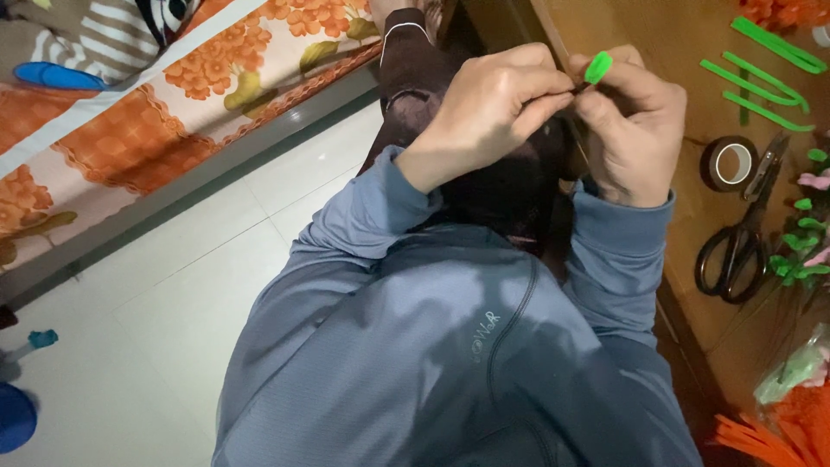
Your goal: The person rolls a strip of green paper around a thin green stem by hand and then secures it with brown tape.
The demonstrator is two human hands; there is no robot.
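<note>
Closest to the camera, a grey-blue long-sleeved top (450,346) fills the lower frame, both sleeves running up toward the hands. Left hand (488,108) is curled into a loose fist, thumb and forefinger pinched together at its right edge; right hand (631,125) mirrors it, fingers folded in, thumb and forefinger nipping the base of a small green strip (598,67). The two pinches meet at almost the same spot, knuckles nearly touching. The strip pokes up and slightly right from between the fingertips, long axis tilted near upright, only its rounded end showing; the rest is hidden inside the grip. It sits on the right hand's side of the meeting point, so the right fingers hold it more directly, the left closing in from the side on something thin and dark that I cannot make out. Under the hands, dark trousers (501,190) on the lap. Right of the hands, a wooden table (692,52): a roll of dark tape (729,163) just beside black scissors (739,242), well apart from the hands. Farther up the table, more green strips (761,91) lie loose. Orange strips (761,437) at lower right corner. Left, pale floor tiles (156,320) and a bed cover with orange flowers (216,78).
</note>
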